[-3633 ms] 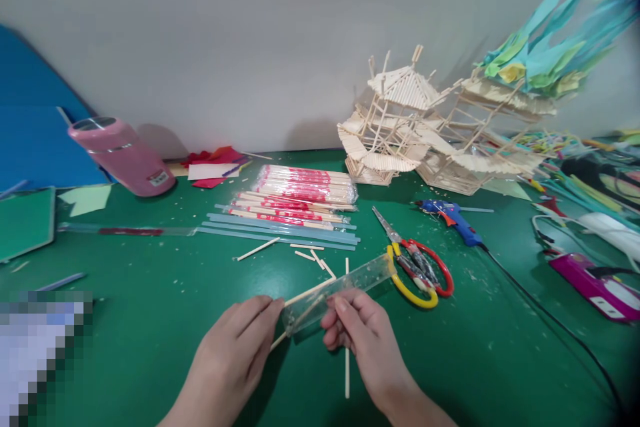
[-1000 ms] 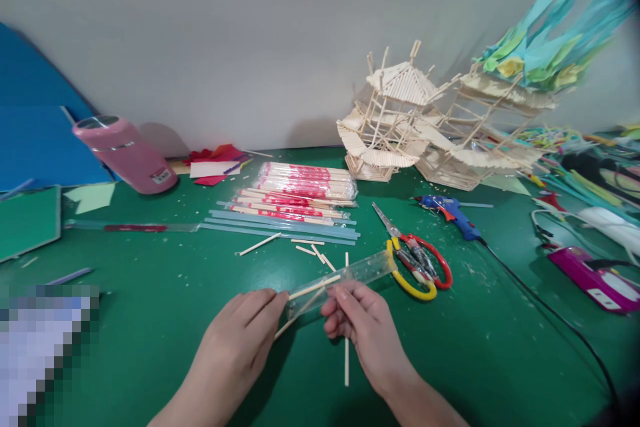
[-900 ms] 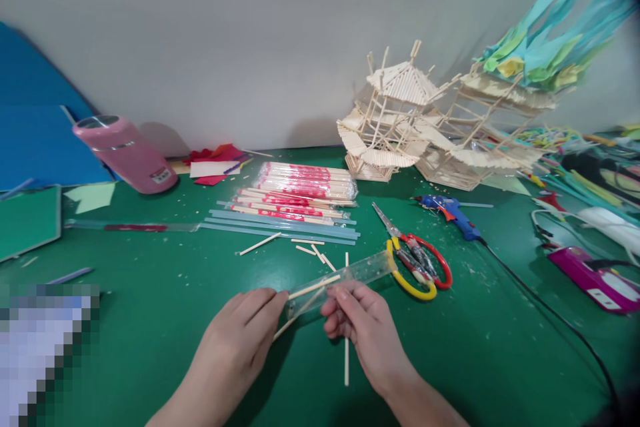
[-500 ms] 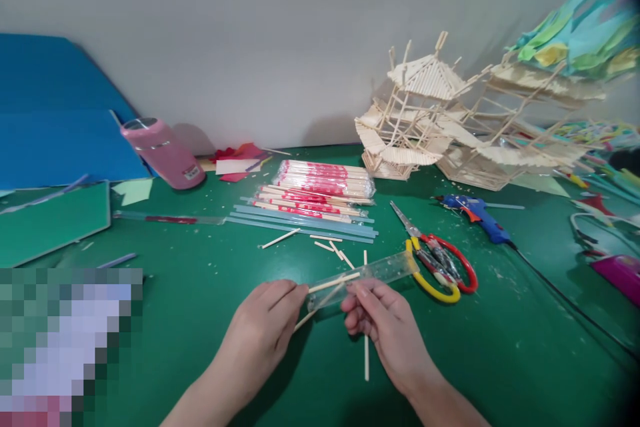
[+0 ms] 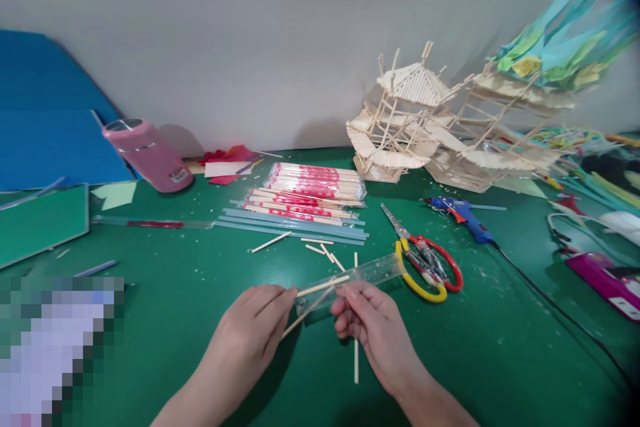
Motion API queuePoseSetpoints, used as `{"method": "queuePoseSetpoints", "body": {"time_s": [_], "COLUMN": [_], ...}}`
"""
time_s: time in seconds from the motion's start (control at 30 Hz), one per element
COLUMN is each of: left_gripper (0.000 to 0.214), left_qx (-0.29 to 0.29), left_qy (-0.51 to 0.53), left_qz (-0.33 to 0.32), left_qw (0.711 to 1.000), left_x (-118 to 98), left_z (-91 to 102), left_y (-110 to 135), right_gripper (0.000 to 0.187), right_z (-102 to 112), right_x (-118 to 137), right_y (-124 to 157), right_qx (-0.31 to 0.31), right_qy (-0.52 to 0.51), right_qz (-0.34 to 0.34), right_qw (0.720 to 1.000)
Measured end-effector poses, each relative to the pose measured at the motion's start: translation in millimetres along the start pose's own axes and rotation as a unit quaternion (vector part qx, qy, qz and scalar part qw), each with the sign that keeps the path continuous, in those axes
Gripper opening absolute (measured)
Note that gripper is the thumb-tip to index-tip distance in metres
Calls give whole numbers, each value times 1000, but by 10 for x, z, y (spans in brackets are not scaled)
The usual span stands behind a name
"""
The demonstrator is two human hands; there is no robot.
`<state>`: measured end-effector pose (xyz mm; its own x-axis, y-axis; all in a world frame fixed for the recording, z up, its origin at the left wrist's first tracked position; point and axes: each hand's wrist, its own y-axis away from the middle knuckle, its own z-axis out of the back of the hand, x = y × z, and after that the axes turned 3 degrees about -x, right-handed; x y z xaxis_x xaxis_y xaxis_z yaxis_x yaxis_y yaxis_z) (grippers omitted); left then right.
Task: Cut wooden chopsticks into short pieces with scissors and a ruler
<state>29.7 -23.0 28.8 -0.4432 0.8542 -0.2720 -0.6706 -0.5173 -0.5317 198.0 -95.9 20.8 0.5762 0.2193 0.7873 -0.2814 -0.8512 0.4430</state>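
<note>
My left hand (image 5: 255,323) is closed, its fingertips pinching one end of a short wooden stick (image 5: 323,285). That stick lies along a clear plastic ruler (image 5: 373,271), near the ruler's left end. My right hand (image 5: 373,320) is curled, thumb and forefinger closed on the ruler's near edge beside the stick's other end. Beneath the ruler a second wooden stick (image 5: 296,325) runs slantwise, partly behind my left fingers. A longer stick (image 5: 357,360) lies on the table, passing under the ruler and my right hand.
Scissors (image 5: 425,267) lie by the ruler's right end, with a blue glue gun (image 5: 460,213) and its cord beyond. Cut stick pieces (image 5: 271,242), glue sticks (image 5: 300,228) and packed chopsticks (image 5: 315,180) lie ahead. Stick-built models (image 5: 400,120) and a pink bottle (image 5: 150,157) stand behind.
The view has turned slightly right, so everything sits a little further left in the picture. Both hands keep their hold on the stick and ruler.
</note>
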Motion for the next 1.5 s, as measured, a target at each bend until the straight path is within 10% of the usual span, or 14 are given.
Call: {"method": "queuePoseSetpoints", "body": {"time_s": [1.5], "left_gripper": [15], "left_qx": [0], "left_qy": [-11], "left_qz": [7], "left_qw": [1000], "left_x": [59], "left_z": [-13], "left_y": [-3], "right_gripper": [22], "right_z": [7], "right_x": [8], "right_y": [-9], "right_qx": [14], "right_qy": [1], "right_qz": [1], "right_qw": [1000]}}
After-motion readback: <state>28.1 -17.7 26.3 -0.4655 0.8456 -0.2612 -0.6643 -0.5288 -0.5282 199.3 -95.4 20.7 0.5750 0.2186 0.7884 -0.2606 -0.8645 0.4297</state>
